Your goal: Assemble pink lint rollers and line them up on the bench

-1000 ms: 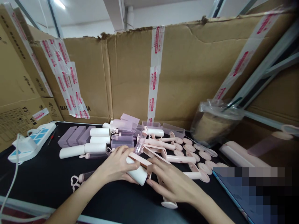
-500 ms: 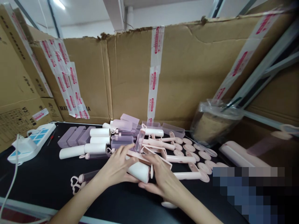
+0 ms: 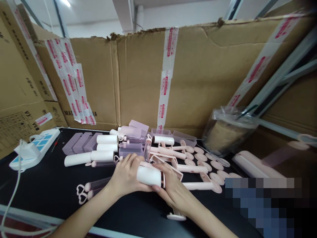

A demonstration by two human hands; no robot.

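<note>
My left hand is closed round the left end of a white paper roll, which looks like a lint-roller refill. A pale pink plastic holder shows along the roll's upper edge and at its right end. My right hand grips that right end, with its thumb below and its fingers behind. How far the roll sits inside the holder is partly hidden. Left of my left forearm lie clear purple tubes with pink heart-shaped loops. Beyond my hands are pink handles and a clear tube.
White rolls and purple boxes lie at the left, beside a power strip. Several pink discs spread to the right. A bagged drink cup stands before the tall cardboard wall. Another pink disc-ended part lies near me.
The roll has turned from a slant to nearly level between my hands. My right fingers and thumb have closed in on its right end, beside the pink holder.
</note>
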